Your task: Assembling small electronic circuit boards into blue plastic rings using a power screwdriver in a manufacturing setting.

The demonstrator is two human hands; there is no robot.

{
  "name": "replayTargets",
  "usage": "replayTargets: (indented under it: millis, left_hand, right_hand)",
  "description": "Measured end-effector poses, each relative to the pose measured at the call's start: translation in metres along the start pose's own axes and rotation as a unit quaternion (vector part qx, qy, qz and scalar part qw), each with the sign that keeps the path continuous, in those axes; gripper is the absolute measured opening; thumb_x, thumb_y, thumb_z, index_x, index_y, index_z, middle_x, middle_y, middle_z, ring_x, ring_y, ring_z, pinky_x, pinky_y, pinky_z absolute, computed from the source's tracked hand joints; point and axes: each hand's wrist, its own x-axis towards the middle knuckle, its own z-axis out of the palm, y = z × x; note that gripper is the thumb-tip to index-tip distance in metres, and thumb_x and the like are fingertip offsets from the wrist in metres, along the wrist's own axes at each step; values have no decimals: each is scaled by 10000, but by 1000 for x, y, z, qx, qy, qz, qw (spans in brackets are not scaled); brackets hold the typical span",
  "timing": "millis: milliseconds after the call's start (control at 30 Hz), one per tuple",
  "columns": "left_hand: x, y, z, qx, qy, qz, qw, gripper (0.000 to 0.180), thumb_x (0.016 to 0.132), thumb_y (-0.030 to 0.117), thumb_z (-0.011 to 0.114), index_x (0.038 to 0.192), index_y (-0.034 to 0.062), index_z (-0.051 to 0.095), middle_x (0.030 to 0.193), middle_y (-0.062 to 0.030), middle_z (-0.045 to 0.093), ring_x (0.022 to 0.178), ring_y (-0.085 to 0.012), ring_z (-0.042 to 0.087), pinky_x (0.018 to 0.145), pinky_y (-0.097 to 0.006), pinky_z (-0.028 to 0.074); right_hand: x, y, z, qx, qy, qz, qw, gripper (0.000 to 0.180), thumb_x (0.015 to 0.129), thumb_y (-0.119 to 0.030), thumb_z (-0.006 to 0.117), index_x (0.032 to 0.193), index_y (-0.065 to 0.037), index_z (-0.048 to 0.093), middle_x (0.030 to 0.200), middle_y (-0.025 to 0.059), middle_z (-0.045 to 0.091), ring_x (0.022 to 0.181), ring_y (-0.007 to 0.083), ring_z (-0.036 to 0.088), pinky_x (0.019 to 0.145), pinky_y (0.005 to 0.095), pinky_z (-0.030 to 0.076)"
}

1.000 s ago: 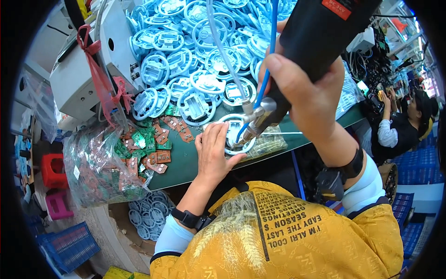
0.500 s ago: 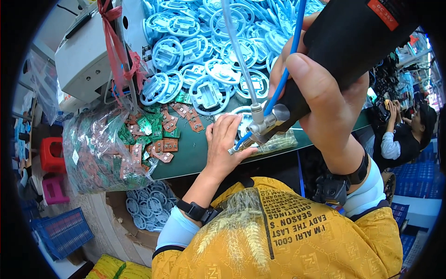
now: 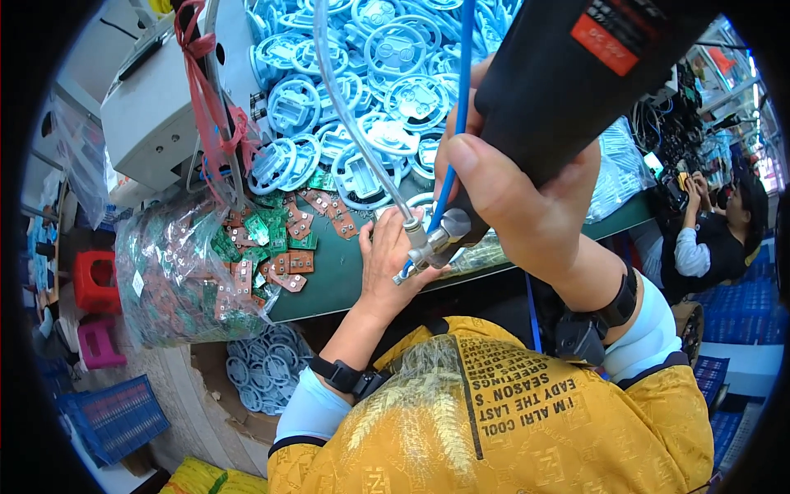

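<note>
My right hand is wrapped round a thick black electric screwdriver, held tilted above the bench. Its metal nozzle points down and left, joined by a clear hose and a blue tube. Below it, on the green bench, lies my left hand, fingers bent over a light-blue plastic wheel. Most of that wheel is hidden by the hand and nozzle. In this view the nozzle tip overlaps my left hand; whether they touch, I cannot tell.
Light-blue wheels are heaped at the back. Green and brown circuit boards spill from a clear bag at left, beside a grey machine. A box of small rings stands below the bench. At right works another person.
My right hand and the screwdriver have shifted left, the nozzle tip a little nearer to me. My left hand has barely moved at the wheel.
</note>
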Motion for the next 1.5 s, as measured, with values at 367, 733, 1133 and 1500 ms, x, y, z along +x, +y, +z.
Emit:
replayTargets:
  millis: [367,733,1133,1500]
  left_hand:
    - [25,42,-3,212,-12,113,971,798,645,329,872,1307,49,525,1351,-126,480,1321,-323,426,1059,-596,263]
    - [34,44,19,260,-62,159,950,514,770,256,778,1239,118,621,1238,-116,593,1225,-302,518,1061,-583,321]
    - [34,41,20,222,-102,150,958,409,809,225,729,1190,105,640,1229,-160,600,1303,-360,456,1051,-631,294]
    - [31,37,12,224,-94,161,957,504,789,267,769,1258,160,619,1202,-107,586,1224,-317,514,1069,-584,308]
  right_hand:
    - [34,-18,-101,-33,92,9,995,386,888,-98,586,1227,60,490,781,100,562,634,181,592,572,295,496]
    - [29,0,-70,18,206,71,976,367,824,-38,662,1149,65,527,779,73,608,582,141,598,555,269,500]
    - [20,21,-63,24,131,53,990,301,879,-63,611,1144,35,504,769,101,590,582,180,605,554,297,504]
    - [23,24,-58,33,158,39,986,297,799,-75,743,1019,-26,550,778,32,622,605,97,620,556,240,505]
